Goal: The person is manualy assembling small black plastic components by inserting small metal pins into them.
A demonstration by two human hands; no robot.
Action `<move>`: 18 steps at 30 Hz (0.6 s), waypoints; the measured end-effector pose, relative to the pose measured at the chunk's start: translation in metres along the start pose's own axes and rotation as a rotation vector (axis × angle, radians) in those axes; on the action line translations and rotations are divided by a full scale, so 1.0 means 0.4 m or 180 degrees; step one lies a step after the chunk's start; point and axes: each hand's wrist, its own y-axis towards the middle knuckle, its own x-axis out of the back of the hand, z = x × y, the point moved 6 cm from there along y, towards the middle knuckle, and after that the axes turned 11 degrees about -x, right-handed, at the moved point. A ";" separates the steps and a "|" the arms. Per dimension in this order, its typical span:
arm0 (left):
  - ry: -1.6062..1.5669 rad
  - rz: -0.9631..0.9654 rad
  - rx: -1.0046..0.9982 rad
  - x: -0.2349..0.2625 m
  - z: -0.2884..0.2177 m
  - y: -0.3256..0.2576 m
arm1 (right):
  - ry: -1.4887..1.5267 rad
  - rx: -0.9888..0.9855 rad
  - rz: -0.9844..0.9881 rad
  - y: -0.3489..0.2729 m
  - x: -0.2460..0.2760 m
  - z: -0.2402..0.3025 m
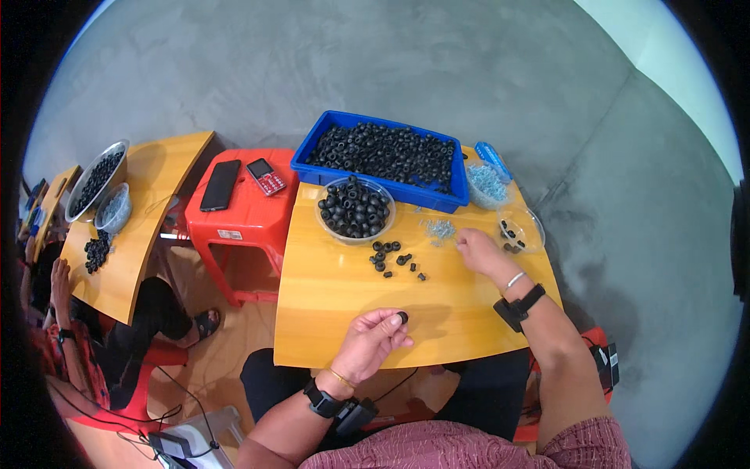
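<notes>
My left hand [371, 341], over the table's front edge, pinches a small round black cap [402, 317] between thumb and fingertips. Farther right, my right hand [478, 250] reaches down with its fingers bunched beside a small pile of silvery metal pieces [440, 229]; whether it grips one is hidden. Between the hands and the containers lie several loose black parts [388, 256]. A clear round bowl [319, 213] behind them is heaped with similar black parts. On the right, a clear shallow tub [539, 232] holds a few black pieces.
A blue tray [379, 184] full of black parts stands at the back. Beside it are a tub of metal pieces [488, 186] and a blue box [494, 161]. Left, a red stool [234, 234] carries a black smartphone [220, 185] and a red keypad phone [266, 177]. Another person sits farther left.
</notes>
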 end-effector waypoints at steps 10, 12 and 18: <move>-0.0022 0.0098 0.0008 0.004 0.000 0.008 | 0.3671 -0.0247 0.1148 -0.176 0.048 0.150; -0.0046 0.0123 0.0015 0.003 0.003 0.009 | 0.3745 -0.0205 0.1185 -0.184 0.049 0.152; -0.0089 0.0051 -0.0106 0.009 -0.003 0.010 | 0.2104 -0.0176 0.0032 -0.178 0.112 0.138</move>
